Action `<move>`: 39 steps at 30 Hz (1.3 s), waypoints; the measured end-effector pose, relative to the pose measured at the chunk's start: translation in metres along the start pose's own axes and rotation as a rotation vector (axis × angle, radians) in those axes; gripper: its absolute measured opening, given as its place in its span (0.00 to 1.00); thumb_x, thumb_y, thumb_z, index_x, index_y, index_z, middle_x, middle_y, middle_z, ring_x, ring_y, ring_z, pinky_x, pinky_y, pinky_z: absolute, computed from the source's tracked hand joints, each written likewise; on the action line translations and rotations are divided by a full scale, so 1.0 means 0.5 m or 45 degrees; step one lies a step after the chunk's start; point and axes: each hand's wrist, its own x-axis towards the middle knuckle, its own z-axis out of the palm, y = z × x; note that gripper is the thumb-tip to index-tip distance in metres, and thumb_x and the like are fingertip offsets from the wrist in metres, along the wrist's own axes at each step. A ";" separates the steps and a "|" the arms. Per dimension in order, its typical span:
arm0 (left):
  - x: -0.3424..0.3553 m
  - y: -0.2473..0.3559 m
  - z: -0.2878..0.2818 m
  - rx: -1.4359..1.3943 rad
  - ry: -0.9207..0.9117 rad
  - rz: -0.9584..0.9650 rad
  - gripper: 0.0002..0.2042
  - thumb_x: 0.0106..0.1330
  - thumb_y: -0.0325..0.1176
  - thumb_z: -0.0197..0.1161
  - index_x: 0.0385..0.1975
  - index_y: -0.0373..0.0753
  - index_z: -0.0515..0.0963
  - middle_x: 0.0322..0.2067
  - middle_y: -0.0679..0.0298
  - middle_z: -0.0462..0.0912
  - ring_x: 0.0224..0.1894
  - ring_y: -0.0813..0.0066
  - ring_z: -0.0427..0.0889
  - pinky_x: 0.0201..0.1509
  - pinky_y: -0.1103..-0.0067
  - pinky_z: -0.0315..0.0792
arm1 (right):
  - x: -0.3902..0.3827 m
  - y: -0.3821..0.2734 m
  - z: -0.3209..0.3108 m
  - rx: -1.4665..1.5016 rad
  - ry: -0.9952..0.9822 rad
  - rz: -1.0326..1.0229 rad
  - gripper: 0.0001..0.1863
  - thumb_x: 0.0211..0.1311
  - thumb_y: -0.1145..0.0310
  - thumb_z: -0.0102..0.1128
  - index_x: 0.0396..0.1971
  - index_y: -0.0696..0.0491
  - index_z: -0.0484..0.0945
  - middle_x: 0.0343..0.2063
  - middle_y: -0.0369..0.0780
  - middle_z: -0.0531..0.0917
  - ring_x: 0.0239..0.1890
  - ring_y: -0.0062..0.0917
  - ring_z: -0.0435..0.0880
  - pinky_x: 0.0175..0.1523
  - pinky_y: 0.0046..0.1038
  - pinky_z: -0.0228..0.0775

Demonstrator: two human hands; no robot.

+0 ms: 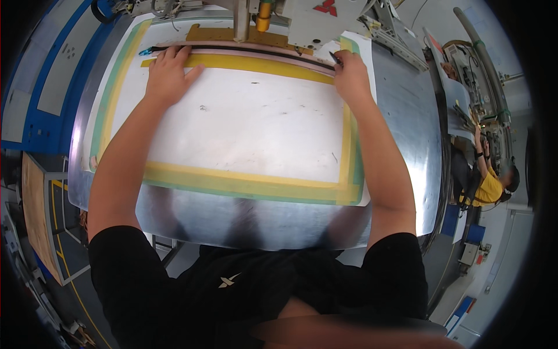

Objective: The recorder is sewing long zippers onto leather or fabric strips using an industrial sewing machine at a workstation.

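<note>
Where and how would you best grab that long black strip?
Probably near both ends, from the person's side: the black strip is long and thin, lying crosswise, and a white machine housing crowds its far side. The left hand and right hand are at opposite ends.

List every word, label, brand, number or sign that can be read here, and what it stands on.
No legible words or numbers.
Red three-part emblem: white machine panel.
Pale angular emblem: black short-sleeved shirt.
Small dark marks on blue-framed grey panel: too small to read.
</note>
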 end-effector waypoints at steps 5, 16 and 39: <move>-0.001 -0.004 0.007 -0.010 0.002 -0.021 0.31 0.70 0.54 0.61 0.69 0.42 0.74 0.66 0.52 0.74 0.69 0.49 0.69 0.74 0.59 0.61 | -0.036 -0.002 0.006 0.044 0.060 -0.091 0.21 0.64 0.72 0.63 0.57 0.54 0.78 0.52 0.49 0.80 0.53 0.47 0.83 0.57 0.42 0.78; 0.001 0.002 0.014 -0.007 0.042 0.018 0.31 0.70 0.54 0.61 0.68 0.42 0.74 0.65 0.53 0.75 0.69 0.49 0.70 0.72 0.59 0.62 | -0.067 -0.011 0.039 -0.133 0.047 -0.036 0.18 0.66 0.65 0.61 0.54 0.53 0.79 0.52 0.44 0.81 0.48 0.45 0.86 0.51 0.43 0.81; 0.032 0.153 0.010 -0.008 -0.066 0.290 0.32 0.71 0.53 0.60 0.68 0.37 0.71 0.66 0.51 0.76 0.67 0.50 0.74 0.75 0.57 0.60 | -0.096 0.293 -0.061 -0.244 0.125 0.122 0.16 0.67 0.71 0.57 0.53 0.50 0.82 0.51 0.43 0.83 0.50 0.45 0.84 0.56 0.44 0.77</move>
